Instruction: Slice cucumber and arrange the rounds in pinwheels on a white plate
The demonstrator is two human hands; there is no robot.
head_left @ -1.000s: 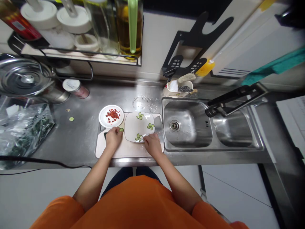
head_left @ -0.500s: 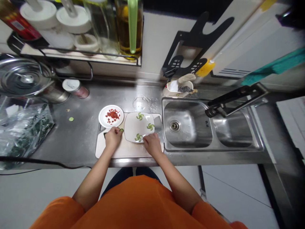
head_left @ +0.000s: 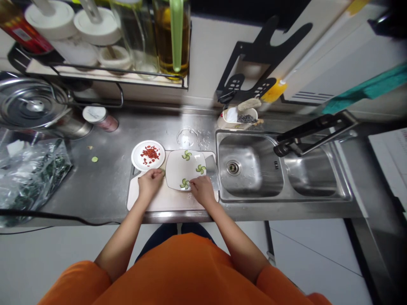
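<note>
A white squarish plate (head_left: pixel 178 163) lies on the cutting board (head_left: pixel 171 204), bearing three pinwheels of green cucumber slices (head_left: pixel 200 169) along its right half. My left hand (head_left: pixel 149 185) is closed at the plate's left edge, with a small cucumber slice (head_left: pixel 163 173) at its fingertips. Over the plate's lower right edge is my right hand (head_left: pixel 202 189), its fingertips pinched together beside the lowest pinwheel (head_left: pixel 185 183). Whatever those fingers hold is too small to make out. A broad knife blade (head_left: pixel 212 169) lies just right of the plate.
A small white plate of red pieces (head_left: pixel 140 163) stands behind my left hand. To the right is a double sink (head_left: pixel 254 178) with a black faucet (head_left: pixel 305 131). A plastic bag of greens (head_left: pixel 38 178), a steel pot (head_left: pixel 34 103) and a lidded jar (head_left: pixel 101 118) stand left.
My left hand has turned slightly, so less of the cucumber slice shows at its fingertips. My right hand has shifted very slightly left toward the lowest pinwheel.
</note>
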